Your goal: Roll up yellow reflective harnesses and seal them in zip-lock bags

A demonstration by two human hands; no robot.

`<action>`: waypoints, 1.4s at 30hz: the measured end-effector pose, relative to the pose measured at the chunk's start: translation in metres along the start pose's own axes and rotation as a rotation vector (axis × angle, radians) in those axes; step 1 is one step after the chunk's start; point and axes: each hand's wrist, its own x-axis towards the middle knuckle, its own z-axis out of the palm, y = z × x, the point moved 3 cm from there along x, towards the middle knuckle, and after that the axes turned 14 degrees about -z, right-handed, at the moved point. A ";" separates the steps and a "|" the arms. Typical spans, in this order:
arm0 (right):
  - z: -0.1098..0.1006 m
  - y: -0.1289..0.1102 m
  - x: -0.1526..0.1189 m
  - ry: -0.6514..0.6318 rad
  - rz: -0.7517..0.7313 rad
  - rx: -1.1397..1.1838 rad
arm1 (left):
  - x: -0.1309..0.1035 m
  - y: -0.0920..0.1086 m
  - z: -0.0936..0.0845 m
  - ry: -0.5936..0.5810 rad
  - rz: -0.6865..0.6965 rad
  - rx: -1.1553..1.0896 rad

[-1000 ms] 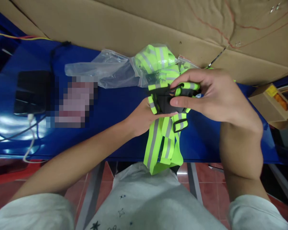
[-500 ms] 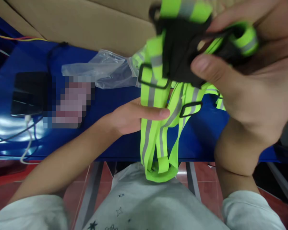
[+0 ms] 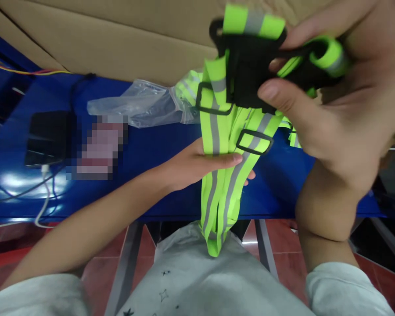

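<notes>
Blue table [image 3: 151, 149] — unlabelled reflective straps [image 3: 217, 184]

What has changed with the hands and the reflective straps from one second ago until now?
The right hand lifted the black buckle up from the blue table, toward the camera, so the neon reflective straps now hang down. The left hand let go of the buckle, moved lower and now closes around the hanging straps. The plastic bag and the black device stayed in place.
</notes>
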 end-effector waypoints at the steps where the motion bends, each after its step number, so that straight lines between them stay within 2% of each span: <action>1: 0.003 0.005 0.002 0.074 -0.073 -0.057 | 0.001 -0.004 -0.004 -0.008 -0.037 -0.030; 3: 0.020 0.012 -0.001 0.152 -0.238 -0.161 | 0.004 -0.013 -0.013 -0.021 -0.081 -0.089; 6: 0.055 0.017 -0.020 0.121 -0.405 -0.219 | 0.012 -0.027 -0.025 -0.049 -0.114 -0.155; 9: 0.081 0.017 -0.042 0.060 -0.492 -0.179 | 0.017 -0.039 -0.036 -0.023 -0.097 -0.135; 11: 0.091 0.016 -0.051 -0.011 -0.480 -0.144 | 0.017 -0.042 -0.041 -0.019 -0.085 -0.074; 14: 0.101 0.018 -0.060 -0.163 -0.403 -0.044 | 0.015 -0.044 -0.043 -0.073 -0.106 -0.025; 17: 0.102 0.020 -0.066 -0.235 -0.303 0.123 | 0.014 -0.044 -0.044 -0.101 -0.135 -0.076; 22: 0.093 0.025 -0.070 -0.285 -0.172 0.527 | 0.013 -0.043 -0.051 0.062 -0.191 -0.153; 23: 0.091 0.027 -0.070 -0.251 -0.120 0.602 | 0.012 -0.041 -0.051 0.060 -0.197 -0.166; 27: 0.090 0.046 -0.070 0.054 0.229 0.755 | 0.008 -0.036 -0.045 -0.028 -0.190 -0.198; 32: 0.113 0.045 -0.074 -0.053 0.489 0.962 | 0.009 -0.041 -0.040 -0.001 -0.183 -0.177; 38: 0.125 0.024 -0.071 0.089 0.641 0.960 | 0.013 -0.048 -0.040 -0.007 -0.172 -0.166; 42: 0.133 0.020 -0.076 0.135 0.629 1.001 | 0.015 -0.048 -0.040 0.035 -0.138 -0.150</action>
